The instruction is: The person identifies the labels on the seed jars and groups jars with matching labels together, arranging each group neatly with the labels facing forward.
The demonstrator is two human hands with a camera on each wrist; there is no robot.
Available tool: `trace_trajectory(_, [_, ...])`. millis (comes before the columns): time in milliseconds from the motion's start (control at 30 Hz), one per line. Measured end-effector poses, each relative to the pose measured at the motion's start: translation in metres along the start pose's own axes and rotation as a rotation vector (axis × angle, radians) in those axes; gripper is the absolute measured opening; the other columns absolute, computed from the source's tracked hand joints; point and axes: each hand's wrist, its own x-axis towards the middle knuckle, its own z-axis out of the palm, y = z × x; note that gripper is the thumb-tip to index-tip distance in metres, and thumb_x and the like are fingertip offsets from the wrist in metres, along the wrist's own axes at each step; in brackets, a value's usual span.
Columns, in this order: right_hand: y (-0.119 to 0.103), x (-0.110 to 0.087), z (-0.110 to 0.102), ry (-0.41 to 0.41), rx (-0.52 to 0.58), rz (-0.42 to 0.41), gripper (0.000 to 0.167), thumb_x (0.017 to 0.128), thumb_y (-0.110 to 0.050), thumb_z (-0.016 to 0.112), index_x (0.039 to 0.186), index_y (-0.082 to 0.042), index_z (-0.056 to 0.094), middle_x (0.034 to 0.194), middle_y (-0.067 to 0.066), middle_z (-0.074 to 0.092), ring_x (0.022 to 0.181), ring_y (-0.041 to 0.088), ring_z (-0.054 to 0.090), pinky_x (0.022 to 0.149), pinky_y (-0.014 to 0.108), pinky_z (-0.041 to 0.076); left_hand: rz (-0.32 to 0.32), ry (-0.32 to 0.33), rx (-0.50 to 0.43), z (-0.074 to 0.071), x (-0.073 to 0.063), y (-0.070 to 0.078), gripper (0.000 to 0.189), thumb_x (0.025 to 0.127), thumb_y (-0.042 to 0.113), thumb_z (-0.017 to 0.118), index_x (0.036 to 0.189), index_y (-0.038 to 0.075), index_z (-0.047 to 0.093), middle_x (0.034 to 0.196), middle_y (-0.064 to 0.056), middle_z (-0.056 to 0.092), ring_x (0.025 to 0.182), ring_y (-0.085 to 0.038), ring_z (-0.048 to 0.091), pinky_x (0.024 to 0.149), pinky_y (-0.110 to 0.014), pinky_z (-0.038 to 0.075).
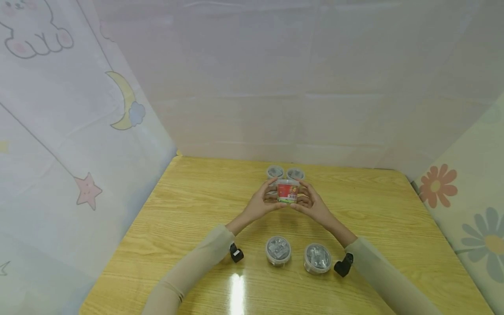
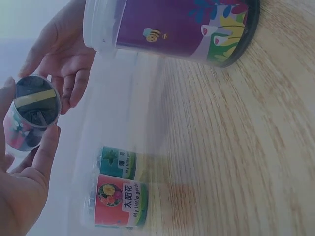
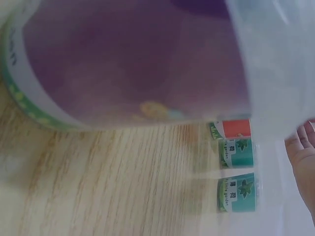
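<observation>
My left hand point(image 1: 260, 201) and right hand point(image 1: 314, 202) hold a clear plastic tub with a red flower label point(image 1: 286, 191) between them, above the table. Each hand has its thumb near the tub's lower edge and a finger near its rim. In the left wrist view, the same tub point(image 2: 35, 105) shows a dark round end crossed by a pale strip. There, the left hand point(image 2: 24, 191) is at lower left and the right hand point(image 2: 69, 54) above. Only part of a hand point(image 3: 302, 162) enters the right wrist view, where the held tub is out of sight.
Two lidded tubs point(image 1: 278, 250) point(image 1: 317, 259) stand between my forearms. Behind the hands are further tubs point(image 1: 275, 171) point(image 1: 295, 173), partly hidden. Wrist views show purple point(image 2: 177, 29), red point(image 2: 120, 200) and teal point(image 3: 237, 192) labels. A printed cloth point(image 1: 252, 87) hangs behind the wooden table point(image 1: 189, 188).
</observation>
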Motion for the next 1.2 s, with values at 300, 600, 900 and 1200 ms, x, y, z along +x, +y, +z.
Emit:
trace_trajectory(300, [0.000,0.002,0.001,-0.009,-0.024,-0.005,0.080,0.087,-0.002,0.062,0.149,-0.010,0.011,0.128,0.019,0.041,0.100,0.022,0.057,0.086,0.027,0.051,0.023,0.005,0.010,0.000,0.000,0.000,0.081,0.085,0.013,0.068,0.148,0.014,0.018,0.135,-0.025,0.042,0.113,-0.038,0.054,0.095,-0.050,0.045])
trace_trajectory(600, [0.001,0.001,-0.002,-0.073,0.041,-0.011,0.081,0.089,-0.002,0.060,0.150,-0.020,0.009,0.138,0.021,0.036,0.105,0.017,0.058,0.086,0.028,0.052,0.020,-0.054,-0.069,-0.003,0.001,-0.008,0.079,0.086,0.015,0.065,0.149,0.015,0.016,0.130,-0.024,0.047,0.112,-0.039,0.054,0.089,-0.034,0.051])
trace_trajectory(900, [0.002,0.001,-0.003,-0.042,0.023,-0.020,0.078,0.089,-0.001,0.060,0.149,-0.012,0.012,0.127,0.014,0.044,0.102,0.017,0.058,0.084,0.028,0.052,0.005,-0.043,-0.062,-0.003,0.001,-0.007,0.080,0.086,0.014,0.066,0.148,0.017,0.017,0.136,-0.022,0.043,0.115,-0.035,0.053,0.093,-0.040,0.049])
trace_trajectory(1200, [0.005,0.001,-0.002,-0.007,0.012,-0.026,0.078,0.087,0.002,0.060,0.148,-0.010,0.013,0.127,0.015,0.044,0.099,0.021,0.058,0.083,0.030,0.052,-0.029,-0.023,-0.008,-0.001,0.000,-0.003,0.083,0.085,0.019,0.068,0.149,0.018,0.016,0.139,-0.019,0.040,0.119,-0.030,0.051,0.095,-0.034,0.048])
